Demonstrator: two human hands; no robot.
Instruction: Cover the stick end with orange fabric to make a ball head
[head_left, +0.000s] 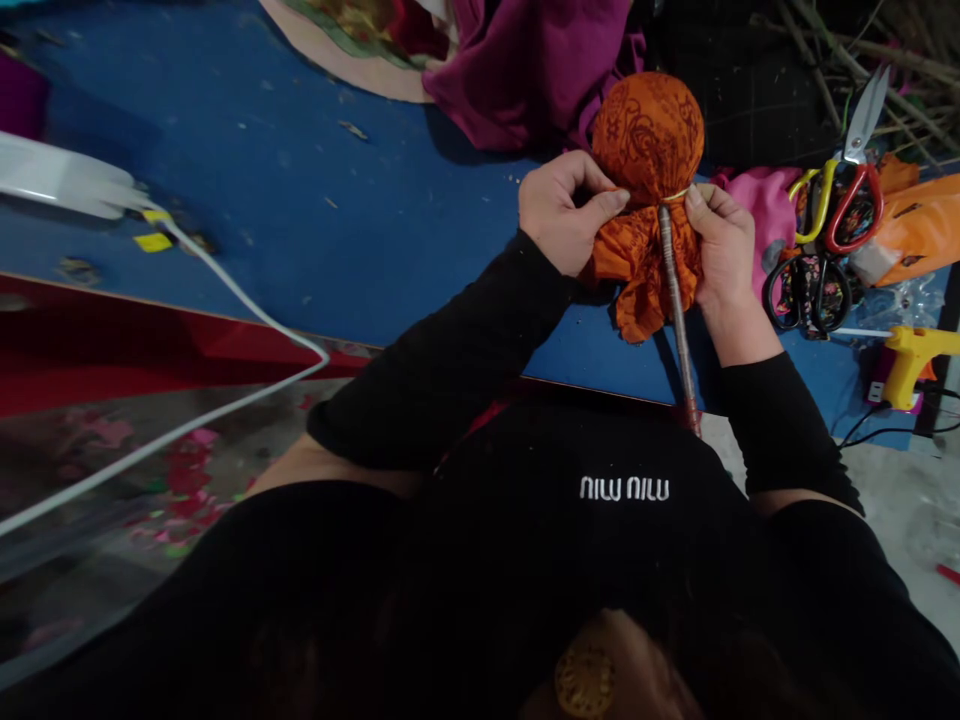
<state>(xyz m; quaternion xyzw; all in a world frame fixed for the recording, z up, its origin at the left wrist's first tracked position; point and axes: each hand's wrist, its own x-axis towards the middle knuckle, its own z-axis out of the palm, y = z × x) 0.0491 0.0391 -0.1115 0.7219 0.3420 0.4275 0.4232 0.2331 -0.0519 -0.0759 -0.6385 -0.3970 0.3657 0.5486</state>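
At far left on the blue table point(262, 150), a white plastic case point(64, 178) trails a cord over the near edge. Purple cloth point(525, 75) crowds the ball's far side. The left hand point(562, 212) pinches the orange cloth point(649, 130), bundled into a ball near the table's front edge, atop a stick point(675, 300). The right hand point(724, 235) grips the thin yellow band at its neck. Beyond lie pink cloth point(769, 200), black-handled scissors point(777, 297), red-and-yellow-handled scissors point(866, 120), an orange bag point(926, 225) and a yellow glue gun point(911, 362).
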